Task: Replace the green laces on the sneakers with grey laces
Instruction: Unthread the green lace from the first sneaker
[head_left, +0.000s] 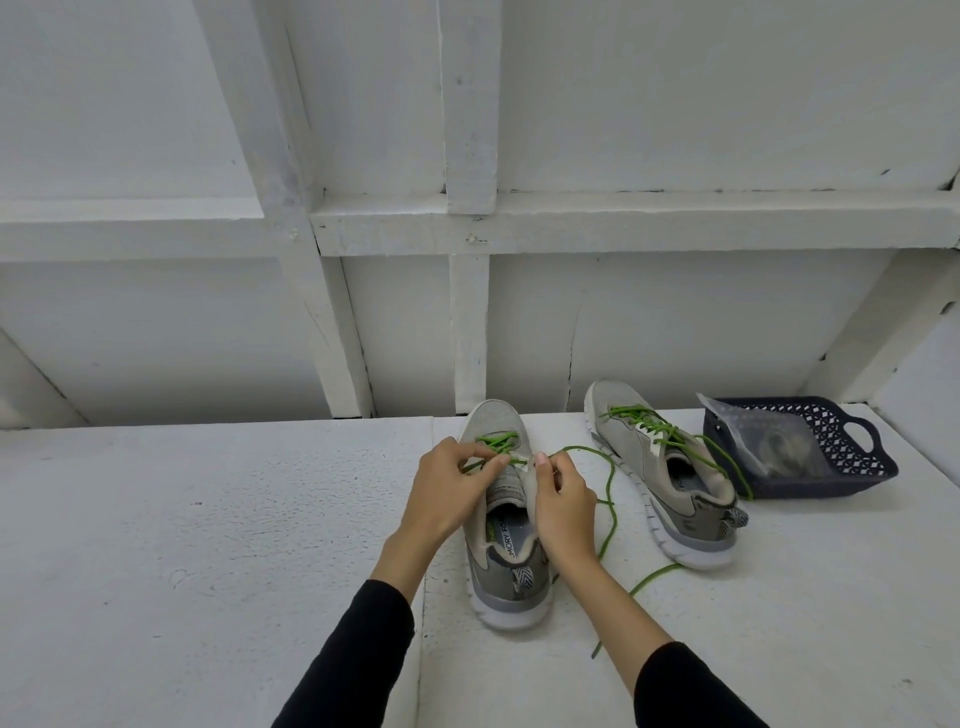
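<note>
From my remote seat, both black sleeves (363, 660) run off the bottom edge; the clear plastic packet (769, 447) at right centre blurs its contents beyond telling.

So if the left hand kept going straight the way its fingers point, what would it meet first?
Probably the right hand: the left hand points rightward across the near sneaker, fingertips almost meeting over the green lace. Depth is unclear.

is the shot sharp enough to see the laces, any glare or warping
Head view: soft, even light, no glare, faint shadows under the near sneaker. Wide-angle warp bends the wall beams. The green lace reads clearly; the bag in the basket is hazy.
</note>
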